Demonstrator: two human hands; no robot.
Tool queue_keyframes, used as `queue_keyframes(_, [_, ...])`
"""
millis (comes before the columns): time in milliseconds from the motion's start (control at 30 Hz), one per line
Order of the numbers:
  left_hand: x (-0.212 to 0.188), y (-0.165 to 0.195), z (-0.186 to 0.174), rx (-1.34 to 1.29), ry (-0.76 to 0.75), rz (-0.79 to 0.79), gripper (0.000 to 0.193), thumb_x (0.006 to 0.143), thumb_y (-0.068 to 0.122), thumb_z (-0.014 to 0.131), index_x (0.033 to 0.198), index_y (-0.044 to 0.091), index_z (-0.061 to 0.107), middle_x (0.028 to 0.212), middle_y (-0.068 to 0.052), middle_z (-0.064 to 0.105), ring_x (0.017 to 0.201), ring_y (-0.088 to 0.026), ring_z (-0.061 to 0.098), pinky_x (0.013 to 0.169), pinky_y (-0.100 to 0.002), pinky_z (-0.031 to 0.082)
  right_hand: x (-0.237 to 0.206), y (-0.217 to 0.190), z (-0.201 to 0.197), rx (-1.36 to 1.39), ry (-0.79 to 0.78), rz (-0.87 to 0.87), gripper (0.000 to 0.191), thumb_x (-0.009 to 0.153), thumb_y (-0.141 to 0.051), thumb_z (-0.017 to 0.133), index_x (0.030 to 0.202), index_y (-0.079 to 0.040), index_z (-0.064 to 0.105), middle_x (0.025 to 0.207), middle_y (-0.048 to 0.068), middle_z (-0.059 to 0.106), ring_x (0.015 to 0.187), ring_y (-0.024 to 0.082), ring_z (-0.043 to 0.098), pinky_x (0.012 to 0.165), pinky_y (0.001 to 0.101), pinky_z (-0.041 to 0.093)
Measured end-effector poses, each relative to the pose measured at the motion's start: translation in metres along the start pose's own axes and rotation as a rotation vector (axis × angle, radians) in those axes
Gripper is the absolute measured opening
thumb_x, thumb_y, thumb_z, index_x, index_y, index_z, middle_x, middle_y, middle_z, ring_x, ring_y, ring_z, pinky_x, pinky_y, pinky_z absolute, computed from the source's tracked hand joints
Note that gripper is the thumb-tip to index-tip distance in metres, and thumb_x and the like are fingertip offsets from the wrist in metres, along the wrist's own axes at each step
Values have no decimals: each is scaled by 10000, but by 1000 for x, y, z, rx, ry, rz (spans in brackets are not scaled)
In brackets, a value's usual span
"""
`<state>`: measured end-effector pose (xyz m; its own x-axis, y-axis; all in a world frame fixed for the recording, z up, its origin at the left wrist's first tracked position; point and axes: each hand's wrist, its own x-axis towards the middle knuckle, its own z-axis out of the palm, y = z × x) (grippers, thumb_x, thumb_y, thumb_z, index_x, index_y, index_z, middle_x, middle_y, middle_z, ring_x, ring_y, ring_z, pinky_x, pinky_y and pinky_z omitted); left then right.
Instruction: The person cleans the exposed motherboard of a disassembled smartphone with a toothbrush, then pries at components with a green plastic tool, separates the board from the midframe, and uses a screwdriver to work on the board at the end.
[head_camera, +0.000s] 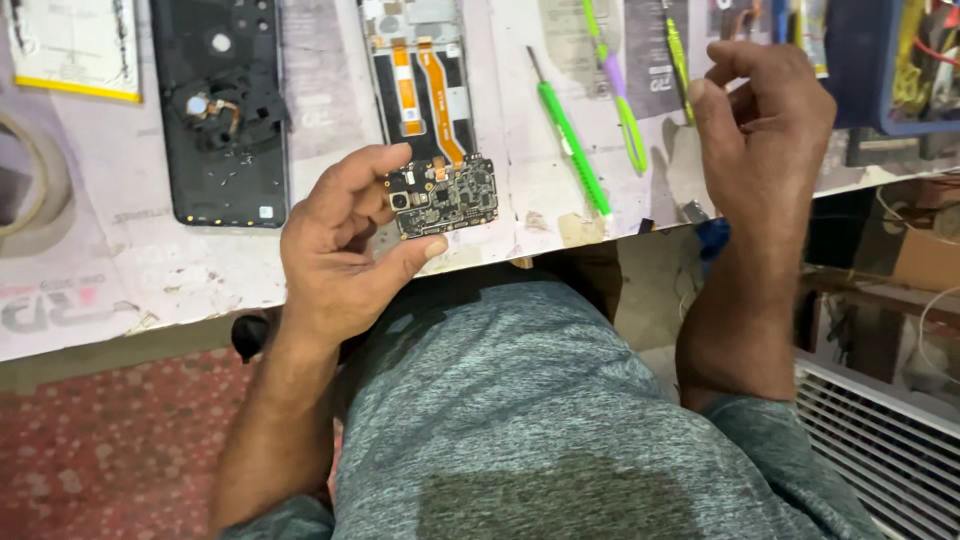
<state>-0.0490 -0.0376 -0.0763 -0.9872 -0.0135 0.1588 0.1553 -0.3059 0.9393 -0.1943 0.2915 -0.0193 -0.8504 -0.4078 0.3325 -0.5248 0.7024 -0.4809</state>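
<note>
Head view: left hand (335, 245) pinches the small dark green circuit board (445, 197) by its edges over the table (120, 280) rim, right hand (765, 125) loosely curled, empty — that thin grip could slip, dropping it lapward.

The left hand (345, 250) covers the left edge of the small circuit board (448, 197), and its parts are too fine to tell apart. The opened phone frame (418, 75) runs off the far edge. The right hand (765, 125) hides the near end of a yellow-green tool (678, 55); whether its fingertips pinch anything cannot be told. A tape roll (30, 185) is cut by the left edge. The blue tray (865, 70) at far right is cropped, its wires a blur.
</note>
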Motion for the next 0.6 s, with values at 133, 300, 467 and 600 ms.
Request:
queue_keyframes(133, [2, 1, 4, 42, -4, -17, 673, 931, -95, 797, 1504, -24, 451, 1275, -156, 720, 1138, -163, 706, 1006, -288, 585, -13, 15, 0, -50, -48, 53, 176, 1014, 44, 763, 1176, 44, 697, 1105, 137, 684, 796, 162, 644, 663, 278, 533])
queue_keyframes(300, [4, 2, 6, 44, 8, 30, 668, 926, -106, 797, 1503, -26, 468, 1261, -168, 704, 1159, -179, 696, 1040, -297, 576, -3, 24, -5, -108, 3, 3, 161, 1028, 63, 743, 1181, 31, 704, 1050, 145, 683, 799, 202, 678, 710, 312, 539])
queue_keyframes(467, [0, 2, 6, -13, 28, -10, 655, 928, -94, 794, 1491, -37, 465, 1279, -167, 698, 1173, -183, 690, 1051, -301, 570, 12, 21, -2, -306, 10, -89, 208, 977, 20, 764, 1176, -9, 709, 1062, 140, 699, 905, 278, 696, 803, 378, 572])
queue_keyframes(600, [-2, 2, 5, -77, 39, -19, 648, 925, -92, 787, 1480, -44, 457, 1257, -179, 716, 1095, -198, 719, 1019, -321, 599, 13, 4, 6, -192, -90, 36, 355, 1000, -34, 771, 1330, 4, 646, 1029, 144, 705, 777, 289, 660, 736, 416, 541])
